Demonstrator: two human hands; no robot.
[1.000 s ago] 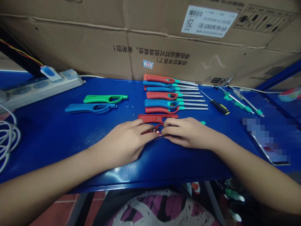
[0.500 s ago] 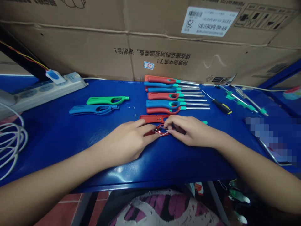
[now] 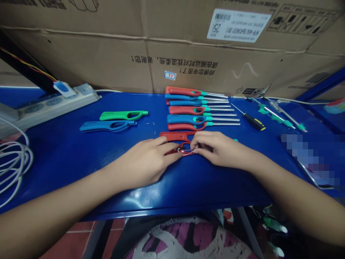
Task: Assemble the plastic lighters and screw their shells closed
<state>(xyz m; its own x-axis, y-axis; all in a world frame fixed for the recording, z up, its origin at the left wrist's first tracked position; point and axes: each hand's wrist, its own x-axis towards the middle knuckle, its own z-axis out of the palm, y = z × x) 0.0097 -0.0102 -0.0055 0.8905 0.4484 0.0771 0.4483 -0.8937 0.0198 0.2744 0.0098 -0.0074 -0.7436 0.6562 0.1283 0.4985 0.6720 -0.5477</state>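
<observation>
The long plastic shell mid-frame is red; the soft cloth at the bottom is purple with grey swirls.

a blue table bears a red casing half, lighters, screwdriver.

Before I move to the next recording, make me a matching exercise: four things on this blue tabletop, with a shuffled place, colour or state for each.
Column one:
1. screwdriver
2. open red lighter casing
3. green lighter handle
4. power strip

Column two:
A. at the fingers of both the left hand and the right hand
B. carrying a blue-and-white plug
C. black with yellow
D. just beyond a blue lighter handle

Pairs: 1-C, 2-A, 3-D, 4-B
</observation>
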